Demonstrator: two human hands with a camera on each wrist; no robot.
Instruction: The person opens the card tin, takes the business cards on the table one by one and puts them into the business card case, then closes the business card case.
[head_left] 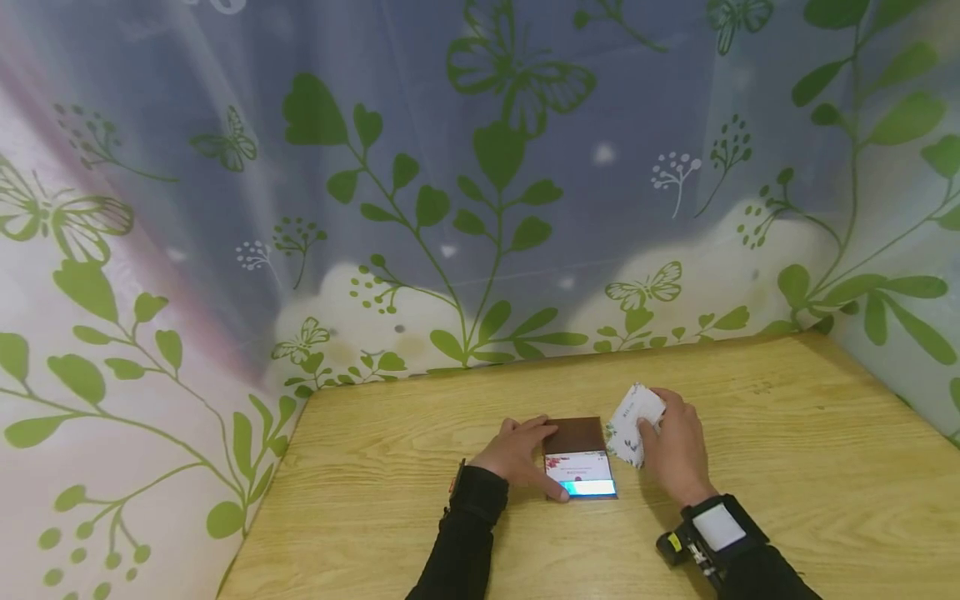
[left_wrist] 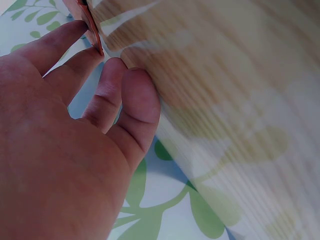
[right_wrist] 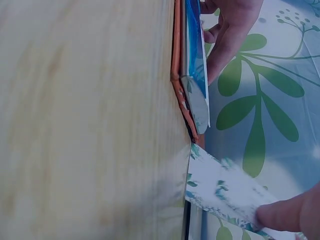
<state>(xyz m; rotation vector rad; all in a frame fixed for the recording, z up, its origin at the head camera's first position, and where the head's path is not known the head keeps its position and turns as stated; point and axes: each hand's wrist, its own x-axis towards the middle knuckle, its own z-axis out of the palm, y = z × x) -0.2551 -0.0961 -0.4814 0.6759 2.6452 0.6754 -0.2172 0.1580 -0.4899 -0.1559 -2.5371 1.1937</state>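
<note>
A brown card holder (head_left: pixel 573 435) lies unfolded on the table in the head view. Its lower half bears a white card with red flowers (head_left: pixel 573 467) and a bright blue-and-white strip. My left hand (head_left: pixel 517 454) rests at its left side, fingers spread, thumb by the lower edge and a fingertip on the upper flap. In the left wrist view, fingertips touch the brown edge (left_wrist: pixel 94 30). Just right of the holder, my right hand (head_left: pixel 678 442) pinches a white card with green leaf print (head_left: pixel 630 421), thumb on its face. The right wrist view shows this leaf-print card (right_wrist: pixel 215 185) close to the holder (right_wrist: pixel 177 65).
The wood-grain table (head_left: pixel 375 475) spreads around both hands. Behind it hangs a curtain (head_left: pixel 420 208) printed with green leaves and butterflies, also closing in the left and right sides. A strapped device (head_left: pixel 716 529) sits on the right wrist.
</note>
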